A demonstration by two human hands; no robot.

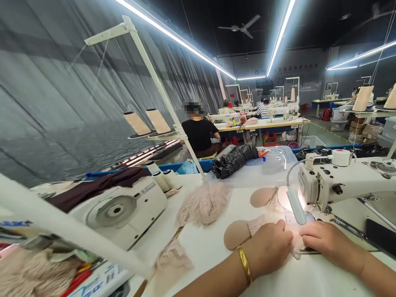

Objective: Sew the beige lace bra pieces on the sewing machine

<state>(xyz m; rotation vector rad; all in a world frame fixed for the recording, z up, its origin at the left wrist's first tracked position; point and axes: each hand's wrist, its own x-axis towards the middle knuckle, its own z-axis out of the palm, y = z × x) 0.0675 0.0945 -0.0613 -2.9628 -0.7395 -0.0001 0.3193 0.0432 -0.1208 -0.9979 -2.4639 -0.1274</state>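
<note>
A beige bra (237, 235) with moulded cups and lace lies on the white table under the sewing machine's (323, 181) head. My left hand (272, 247), below a gold bangle (244, 265), is closed with its fingers pinching the bra's thin fabric. From the other side my right hand (328, 243) grips the same fabric close to the needle area, fingertips pressed together. The needle itself is hidden behind a small lit lamp (296, 205) on a bent neck. Another beige cup (262, 197) lies farther back, beside the lamp.
Beige lace (206, 202) is heaped left of the bra. Scissors (346, 226) and a dark phone (382, 237) lie to the right. A thread stand (161, 88) rises at the left near another machine (119, 214). Ahead, a person in black (199, 134) sits beyond a black plastic bundle (233, 160).
</note>
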